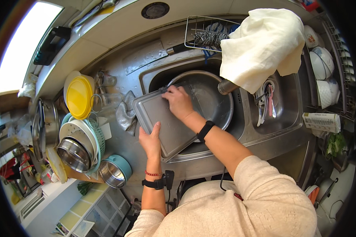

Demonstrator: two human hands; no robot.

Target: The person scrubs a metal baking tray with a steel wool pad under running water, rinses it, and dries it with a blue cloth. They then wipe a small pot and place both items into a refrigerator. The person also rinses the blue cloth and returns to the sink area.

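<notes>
A grey rectangular metal baking tray (pixel 173 123) is held at a tilt over the left sink bowl (pixel 239 126). My left hand (pixel 151 142) grips its near left edge, with the thumb lying on the flat face. My right hand (pixel 179 102) is curled at the tray's far edge, fingers bent over the rim. Something small and dark shows by those fingertips, too blurred to name. Partly beneath the tray sits a large round stainless steel basin (pixel 215 102), wet inside.
A cream cloth (pixel 261 44) drapes over the faucet (pixel 227 86). Cutlery (pixel 268 102) lies in the right sink bowl (pixel 289 115). Behind the sink is a cleaver (pixel 146 56) beside a wire basket (pixel 192 32). Leftward are a grey rag (pixel 127 114), glass cups (pixel 106 80) and a stacked teal colander (pixel 99 148).
</notes>
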